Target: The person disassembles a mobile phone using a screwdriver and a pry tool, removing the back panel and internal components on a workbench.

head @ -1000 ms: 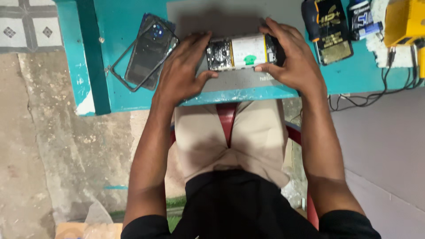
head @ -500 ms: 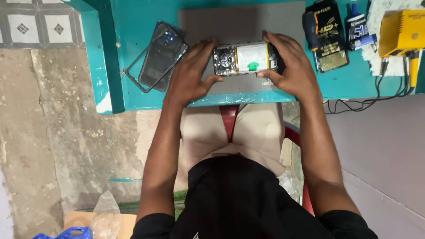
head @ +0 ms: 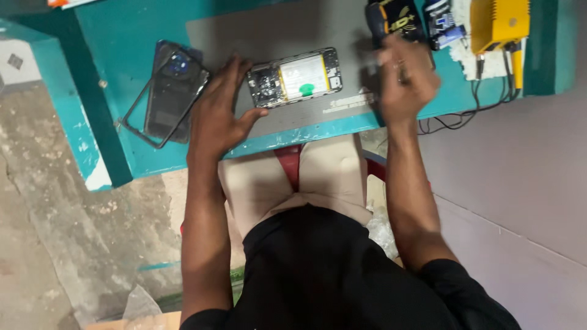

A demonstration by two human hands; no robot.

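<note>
- Head view, looking down on a teal table [head: 122, 36] with a grey mat [head: 269, 30] across its middle.
- On the mat: an opened phone [head: 295, 77], back off, lying flat; circuit board at its left end, pale battery with a green tab in the middle.
- Left hand [head: 217, 110] flat on the mat, fingers spread and apart, fingertips just beside the phone's left end; touching it or not, cannot tell.
- Right hand [head: 400, 79] raised to the right of the phone, clear of it, fingers curled loosely; blurred, so holding anything or not, cannot tell.
- Left of the left hand: a dark back cover [head: 174, 91] with a blue-ringed camera opening, lying in a clear case [head: 137, 125], near the table edge.
- Behind the right hand: a black and yellow tool [head: 394, 15], partly hidden by the fingers.
- Further right: a small blue and white box [head: 443, 24], then a yellow device [head: 498, 21] on a white cloth [head: 461, 55].
- Black cables [head: 465, 119] hanging off the table's right edge.
- Below the table: pale trousers [head: 330, 177], a red seat edge [head: 290, 162] showing between the knees, a black shirt [head: 330, 275].
</note>
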